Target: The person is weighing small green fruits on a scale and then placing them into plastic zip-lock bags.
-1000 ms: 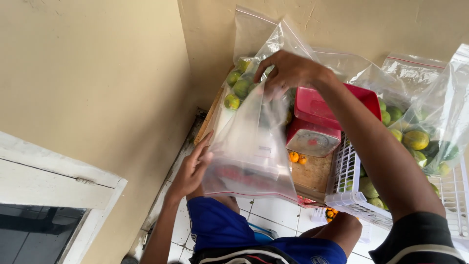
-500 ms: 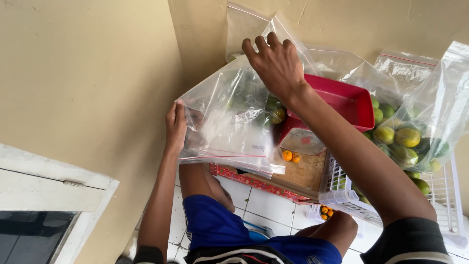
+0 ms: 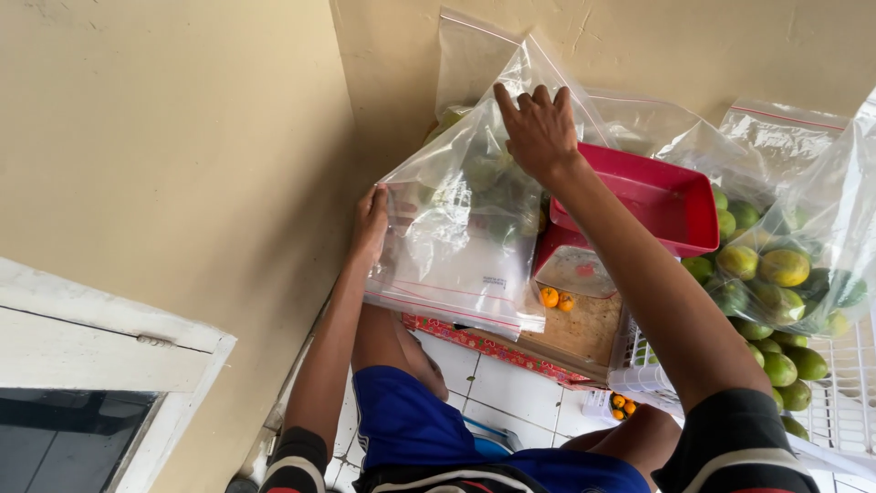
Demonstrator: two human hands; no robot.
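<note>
My left hand (image 3: 371, 222) grips the edge of a clear plastic zip bag (image 3: 456, 260) and holds it up near the beige wall. My right hand (image 3: 538, 128) rests on the upper part of that same bag, fingers spread over the plastic, above green citrus fruits (image 3: 484, 173) seen through it. A red scale tray (image 3: 652, 196) sits just right of my right wrist.
More clear bags of green and yellowish citrus (image 3: 776, 274) stand at right in a white wire rack (image 3: 844, 402). Small orange fruits (image 3: 557, 298) lie on a wooden board (image 3: 579, 333). White floor tiles (image 3: 511, 383) and my blue shorts (image 3: 411, 424) are below.
My right hand has risen from the fruits onto the bag's upper part. My left hand has shifted up along the bag's edge, and the bag now hangs spread wider.
</note>
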